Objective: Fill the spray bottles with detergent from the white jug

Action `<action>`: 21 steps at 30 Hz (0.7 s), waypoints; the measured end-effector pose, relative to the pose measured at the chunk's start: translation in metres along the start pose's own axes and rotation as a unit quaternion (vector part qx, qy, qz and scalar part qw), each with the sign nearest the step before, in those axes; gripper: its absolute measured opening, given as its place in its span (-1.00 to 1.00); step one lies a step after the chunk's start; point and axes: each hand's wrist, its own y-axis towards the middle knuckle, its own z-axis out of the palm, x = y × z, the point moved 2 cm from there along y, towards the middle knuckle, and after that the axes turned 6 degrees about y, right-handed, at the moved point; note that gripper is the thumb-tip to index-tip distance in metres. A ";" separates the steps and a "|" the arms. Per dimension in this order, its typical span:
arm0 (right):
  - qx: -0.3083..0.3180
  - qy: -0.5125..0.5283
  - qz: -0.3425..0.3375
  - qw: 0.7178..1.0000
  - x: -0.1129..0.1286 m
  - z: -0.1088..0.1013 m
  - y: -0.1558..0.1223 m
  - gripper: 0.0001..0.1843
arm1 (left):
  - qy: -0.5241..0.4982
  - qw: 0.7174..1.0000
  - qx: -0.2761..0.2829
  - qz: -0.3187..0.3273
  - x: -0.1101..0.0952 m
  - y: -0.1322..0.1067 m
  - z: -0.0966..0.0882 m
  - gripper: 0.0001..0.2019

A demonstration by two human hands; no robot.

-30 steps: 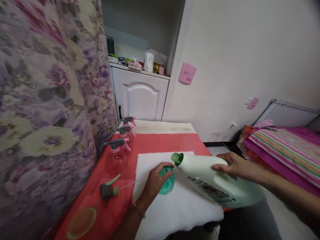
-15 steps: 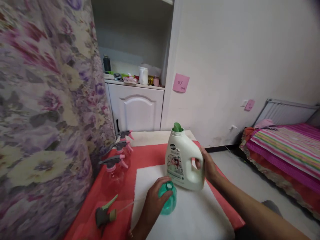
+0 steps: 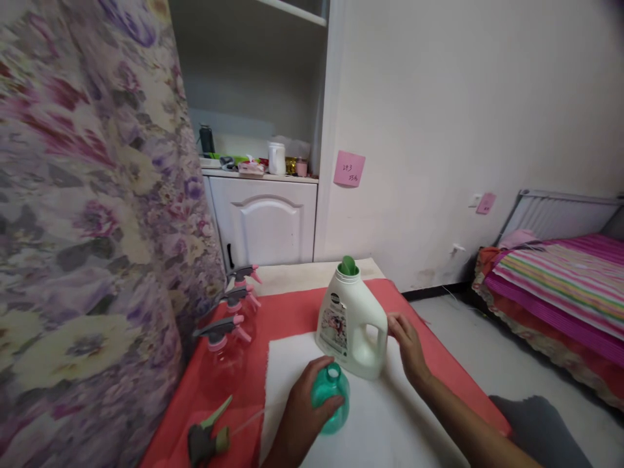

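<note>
My left hand is wrapped around a green see-through bottle with an uncapped neck, upright on the white sheet. Behind it stands a pale detergent jug with a flower label and a green spout in its uncapped mouth. At the jug's right side is my right hand, loosely bent with the fingertips by the handle's outer edge. The handle hole has no fingers in it; whether the fingertips touch the handle I cannot tell. A dark and green spray head with a thin tube lies left of my left hand.
Several clear spray bottles with grey and pink heads line the table's left side. A red cloth and a white sheet cover the table. A floral curtain hangs at left, a cabinet stands behind, and a bed is at right.
My right hand has come out of the jug's handle and sits just right of it. The jug has turned slightly and rests on the table. My left hand still holds the green bottle.
</note>
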 end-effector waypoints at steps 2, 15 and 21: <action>-0.020 -0.011 -0.010 1.000 0.000 -0.016 -0.021 -0.70 | 0.002 1.000 0.006 -0.004 -0.003 -0.003 -0.002 -0.45; 0.241 -0.009 0.026 0.970 -0.034 0.052 -0.093 -0.02 | -0.075 0.977 -0.172 -0.098 0.026 -0.009 -0.057 -0.49; 0.285 0.039 0.064 0.955 -0.050 0.079 -0.088 0.15 | -0.109 0.945 -0.257 -0.171 0.035 -0.056 -0.077 -0.42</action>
